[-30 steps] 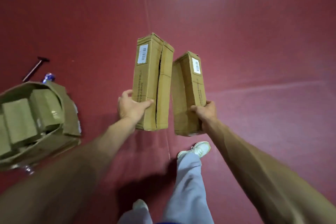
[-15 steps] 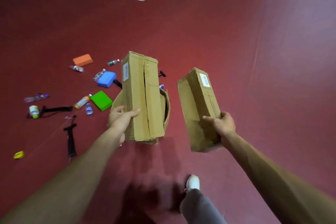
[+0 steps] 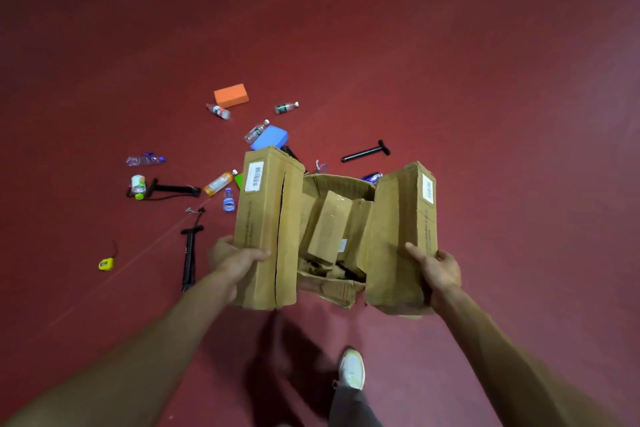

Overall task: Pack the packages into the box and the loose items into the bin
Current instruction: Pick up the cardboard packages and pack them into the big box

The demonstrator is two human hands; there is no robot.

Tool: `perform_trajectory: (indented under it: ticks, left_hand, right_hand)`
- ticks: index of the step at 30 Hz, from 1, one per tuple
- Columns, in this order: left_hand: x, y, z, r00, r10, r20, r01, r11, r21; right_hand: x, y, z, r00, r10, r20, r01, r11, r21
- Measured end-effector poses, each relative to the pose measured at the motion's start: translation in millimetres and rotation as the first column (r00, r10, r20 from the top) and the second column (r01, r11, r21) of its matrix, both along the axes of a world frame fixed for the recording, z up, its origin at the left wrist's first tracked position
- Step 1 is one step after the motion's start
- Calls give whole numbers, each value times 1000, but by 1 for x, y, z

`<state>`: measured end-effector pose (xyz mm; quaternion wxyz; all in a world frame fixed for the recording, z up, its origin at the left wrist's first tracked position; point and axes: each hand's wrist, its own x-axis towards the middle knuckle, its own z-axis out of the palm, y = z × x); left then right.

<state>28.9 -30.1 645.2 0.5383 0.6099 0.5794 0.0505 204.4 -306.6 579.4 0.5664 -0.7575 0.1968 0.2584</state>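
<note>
left package (image 3: pixel 266 229) label: a white sticker with a barcode is borne near the top; its digits cannot be read.
left package side: a line of dark print is seen, too blurred to read.
right package (image 3: pixel 403 236) label: a white barcode sticker is carried; nothing on it can be read.
bottles: no brand can be made out.

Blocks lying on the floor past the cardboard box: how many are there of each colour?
orange block: 1
blue block: 1
green block, mostly hidden behind the held package: 1
Total: 3
</note>
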Motion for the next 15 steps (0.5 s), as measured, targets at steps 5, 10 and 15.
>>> perform_trajectory:
  ticks: [5,10,15]
  left_hand:
    - [39,55,-8,1000,-25,19,27,993,-112]
    - [88,106,-69,997,-74,-35,69,988,-136]
    - [135,143,-156,978,-175,-117,150,970,-193]
  right_hand:
    - [32,63,-6,993,100,58,-88,980,-180]
    - [54,129,-51,981,190,-43,-195,955,-224]
    - [68,188,-112,985,111,-135,-141,963,-231]
